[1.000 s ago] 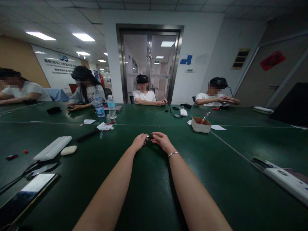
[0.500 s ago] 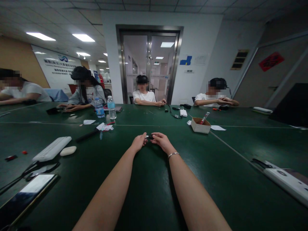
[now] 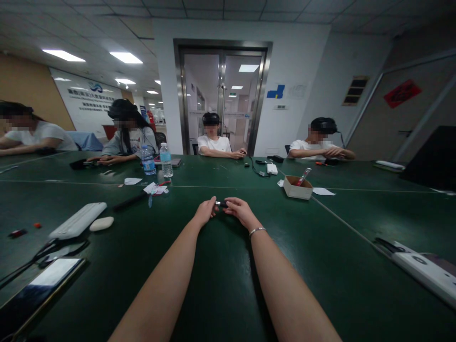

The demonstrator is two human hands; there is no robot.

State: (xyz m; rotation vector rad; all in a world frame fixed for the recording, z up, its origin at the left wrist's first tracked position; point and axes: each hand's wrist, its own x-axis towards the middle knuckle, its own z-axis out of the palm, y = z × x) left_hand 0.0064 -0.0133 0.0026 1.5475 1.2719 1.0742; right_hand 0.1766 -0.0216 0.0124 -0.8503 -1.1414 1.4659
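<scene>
Between my two hands is a small black object with a silver end (image 3: 221, 204), lying crosswise just above the green table (image 3: 228, 266). The fingertips of my left hand (image 3: 206, 211) pinch its silver end. My right hand (image 3: 239, 209), with a silver bangle (image 3: 257, 231) on the wrist, grips the black end between thumb and fingers. Its exact kind is too small to tell, and my fingers cover both of its ends.
To the left lie a phone (image 3: 39, 294), a white case (image 3: 79, 220) and a whitish oval item (image 3: 101, 223). Two bottles (image 3: 166, 161) stand beyond. An open box (image 3: 298, 189) sits ahead right, a white power strip (image 3: 423, 266) far right. Several people sit across the table.
A little more of the silver part shows between my hands. My hands stay almost in place, and the whole view has shifted slightly.
</scene>
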